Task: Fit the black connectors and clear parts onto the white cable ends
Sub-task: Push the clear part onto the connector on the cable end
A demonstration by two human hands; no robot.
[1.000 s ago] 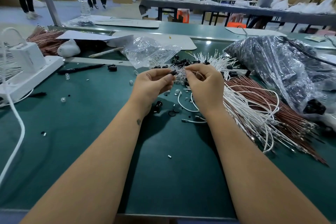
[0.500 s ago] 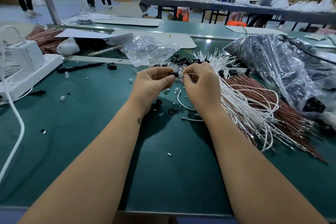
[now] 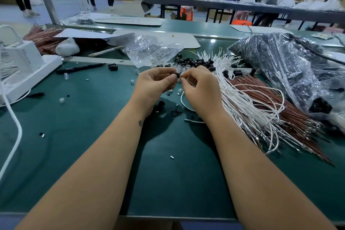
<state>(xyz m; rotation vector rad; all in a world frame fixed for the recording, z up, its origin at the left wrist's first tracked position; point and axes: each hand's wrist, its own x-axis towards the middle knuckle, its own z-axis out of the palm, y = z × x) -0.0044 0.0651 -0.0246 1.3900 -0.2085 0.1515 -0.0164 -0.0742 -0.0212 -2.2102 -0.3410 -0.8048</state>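
Note:
My left hand (image 3: pixel 155 86) pinches a small black connector (image 3: pixel 176 75) between thumb and fingertips above the green table. My right hand (image 3: pixel 200 89) meets it from the right and pinches the end of a white cable (image 3: pixel 183 103), which loops down under that hand onto the mat. What sits between the right fingertips is hidden. Behind the hands lies a pile of loose black connectors (image 3: pixel 194 61) mixed with clear parts (image 3: pixel 178 67). A big bundle of white cables (image 3: pixel 248 106) fans out to the right, over brown wires (image 3: pixel 265 97).
A clear bag (image 3: pixel 149 50) of clear parts lies behind the pile, a large bag (image 3: pixel 291 65) of black parts at right. A white power strip (image 3: pixel 28 73) and a black pen (image 3: pixel 80 68) sit at left. Stray clear pieces (image 3: pixel 61 100) and black rings (image 3: pixel 175 112) dot the mat.
Both hands stay together in the same spot; the fingertips have closed tighter on the black connector and cable end. The cable loop under the right hand has shifted slightly.

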